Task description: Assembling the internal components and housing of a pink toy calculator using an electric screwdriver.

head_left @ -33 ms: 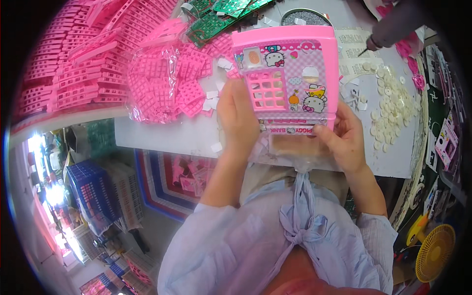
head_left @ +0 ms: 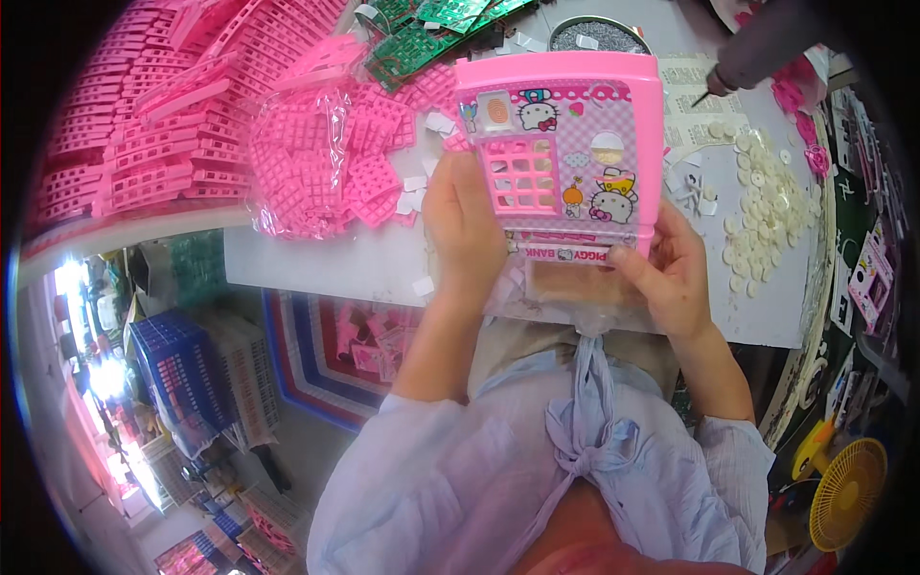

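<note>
I hold the pink toy panel (head_left: 561,144) upright above the table edge (head_left: 316,273), its long axis running away from me, my left hand (head_left: 467,235) clasping its left lower side and my right hand (head_left: 666,268) pinching its bottom right corner.

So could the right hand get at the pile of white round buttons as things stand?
Probably yes, but not freely: the right hand is gripping the pink toy panel. The white buttons lie uncovered on the table just to its right, with nothing between.
</note>
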`<state>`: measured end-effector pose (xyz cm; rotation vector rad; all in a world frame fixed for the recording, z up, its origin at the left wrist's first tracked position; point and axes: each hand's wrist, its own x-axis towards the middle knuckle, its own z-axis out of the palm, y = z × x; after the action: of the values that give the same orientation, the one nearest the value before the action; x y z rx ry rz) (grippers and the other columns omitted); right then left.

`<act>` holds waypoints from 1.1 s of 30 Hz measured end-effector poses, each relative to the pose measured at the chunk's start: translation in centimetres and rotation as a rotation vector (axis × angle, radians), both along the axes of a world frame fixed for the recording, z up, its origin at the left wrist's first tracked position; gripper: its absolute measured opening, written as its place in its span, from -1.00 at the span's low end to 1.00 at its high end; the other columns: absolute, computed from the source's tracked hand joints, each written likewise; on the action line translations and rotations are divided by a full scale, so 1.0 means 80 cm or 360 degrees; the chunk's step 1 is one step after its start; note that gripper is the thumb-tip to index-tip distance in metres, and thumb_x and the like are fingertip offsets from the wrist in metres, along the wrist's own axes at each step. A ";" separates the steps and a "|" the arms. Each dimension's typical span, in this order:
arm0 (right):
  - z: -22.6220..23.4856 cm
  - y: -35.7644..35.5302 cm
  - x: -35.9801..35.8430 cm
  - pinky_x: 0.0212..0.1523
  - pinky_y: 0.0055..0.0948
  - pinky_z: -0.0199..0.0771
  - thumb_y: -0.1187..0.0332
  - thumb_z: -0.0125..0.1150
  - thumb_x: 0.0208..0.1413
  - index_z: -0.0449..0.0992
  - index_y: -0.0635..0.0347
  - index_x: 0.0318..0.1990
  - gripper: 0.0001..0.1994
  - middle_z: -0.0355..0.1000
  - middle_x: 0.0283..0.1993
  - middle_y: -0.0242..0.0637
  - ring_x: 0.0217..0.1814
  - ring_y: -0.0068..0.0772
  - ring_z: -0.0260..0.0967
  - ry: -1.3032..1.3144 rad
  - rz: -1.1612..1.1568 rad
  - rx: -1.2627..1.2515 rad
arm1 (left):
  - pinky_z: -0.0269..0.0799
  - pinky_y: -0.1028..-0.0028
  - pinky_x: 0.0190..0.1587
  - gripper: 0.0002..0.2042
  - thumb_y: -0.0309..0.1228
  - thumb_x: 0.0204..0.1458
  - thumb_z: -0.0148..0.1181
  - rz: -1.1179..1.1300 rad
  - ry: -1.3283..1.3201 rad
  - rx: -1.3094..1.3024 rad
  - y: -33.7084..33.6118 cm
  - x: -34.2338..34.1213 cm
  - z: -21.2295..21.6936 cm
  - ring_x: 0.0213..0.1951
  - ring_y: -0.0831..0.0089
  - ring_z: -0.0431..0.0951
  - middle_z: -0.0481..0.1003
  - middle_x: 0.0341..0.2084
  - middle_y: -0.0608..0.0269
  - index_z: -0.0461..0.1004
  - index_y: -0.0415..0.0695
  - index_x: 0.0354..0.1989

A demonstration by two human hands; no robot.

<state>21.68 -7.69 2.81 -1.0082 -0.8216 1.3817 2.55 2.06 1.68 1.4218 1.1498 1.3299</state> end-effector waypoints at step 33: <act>-0.039 0.043 0.103 0.39 -0.06 0.24 0.20 0.31 0.01 0.48 0.17 0.15 -0.48 0.29 0.35 -0.14 0.47 0.11 0.08 -0.2490 0.0506 0.0886 | 0.23 0.01 0.25 -0.55 -0.38 -0.22 0.35 -0.1506 0.1348 0.0718 -0.010 -0.048 0.009 0.18 0.03 0.42 0.45 0.12 0.05 0.53 -0.13 -0.05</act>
<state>29.92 -4.26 -0.29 -1.4324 -2.4019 0.2531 -1.30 1.28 2.43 2.5473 0.4487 0.2752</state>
